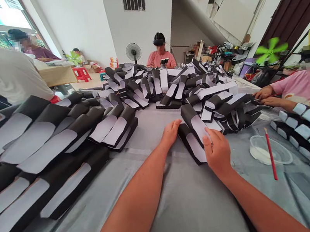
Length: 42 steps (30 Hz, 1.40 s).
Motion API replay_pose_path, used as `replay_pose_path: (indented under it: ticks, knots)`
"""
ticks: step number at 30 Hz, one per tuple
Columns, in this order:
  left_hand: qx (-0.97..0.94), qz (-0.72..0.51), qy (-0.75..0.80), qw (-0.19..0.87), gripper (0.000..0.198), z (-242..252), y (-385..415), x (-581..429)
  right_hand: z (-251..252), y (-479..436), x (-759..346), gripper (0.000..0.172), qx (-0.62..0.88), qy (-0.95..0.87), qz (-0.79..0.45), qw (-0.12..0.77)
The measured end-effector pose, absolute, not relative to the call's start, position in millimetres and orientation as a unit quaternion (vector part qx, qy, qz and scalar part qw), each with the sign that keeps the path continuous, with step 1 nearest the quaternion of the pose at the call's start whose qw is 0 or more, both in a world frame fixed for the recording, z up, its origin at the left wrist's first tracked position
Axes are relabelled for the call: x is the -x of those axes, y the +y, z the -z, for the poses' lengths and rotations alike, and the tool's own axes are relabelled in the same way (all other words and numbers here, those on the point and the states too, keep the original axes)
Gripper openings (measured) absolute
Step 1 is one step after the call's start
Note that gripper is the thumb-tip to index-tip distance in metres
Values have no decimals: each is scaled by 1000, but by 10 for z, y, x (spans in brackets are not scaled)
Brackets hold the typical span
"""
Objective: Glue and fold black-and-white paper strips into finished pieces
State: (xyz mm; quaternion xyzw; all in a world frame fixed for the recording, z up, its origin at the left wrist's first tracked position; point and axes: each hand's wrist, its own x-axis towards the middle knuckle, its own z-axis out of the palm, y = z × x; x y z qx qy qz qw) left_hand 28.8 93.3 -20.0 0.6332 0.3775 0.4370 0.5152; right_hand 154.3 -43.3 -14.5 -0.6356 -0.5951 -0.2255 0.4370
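Hands (172,132) (219,153) at box (195,121) edges, open tabletop (192,204)

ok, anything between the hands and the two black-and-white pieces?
Nothing visible: the right hand is on the near end of the upper piece, the left hand at the far end of the lower piece.

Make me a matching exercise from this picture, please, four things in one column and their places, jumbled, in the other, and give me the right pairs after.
Things:
1. wearer's right hand
2. slim red stick
3. red stool
4. wearer's left hand

Places:
A. in the background, left of the standing fan
B. by the far end of the lower black-and-white piece
C. across the clear tub
D. at the near end of the upper black-and-white piece

Pairs: 1-D, 2-C, 3-A, 4-B
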Motion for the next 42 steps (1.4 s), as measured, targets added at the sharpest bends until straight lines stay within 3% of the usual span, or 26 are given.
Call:
replay_pose_path:
  ticks: [4, 8, 13, 17, 24, 34, 42]
  knots:
    - [-540, -456, 315, 634, 69, 193, 986, -206, 140, -546, -1294, 47, 644, -622, 198, 399]
    - [-450, -503, 289, 679, 74, 173, 996, -143, 141, -596, -1171, 44, 633, -668, 155, 359]
    - [-441, -556, 335, 619, 52, 166, 1011, -150, 82, -527, -1357, 46, 668, -626, 113, 386]
    - [-486, -557, 365, 566, 42, 162, 1013, -161, 24, -459, -1553, 47, 741, -571, 12, 352]
    - [-532, -525, 397, 533, 43, 155, 1001, -148, 38, -375, -1653, 21, 792, -525, -124, 287]
    - [-582, -483, 361, 546, 45, 150, 997, -137, 91, -351, -1735, 23, 803, -496, -91, 317]
    - [-612, -465, 391, 507, 34, 151, 956, -199, 20, -386, -1667, 20, 821, -487, -65, 292]
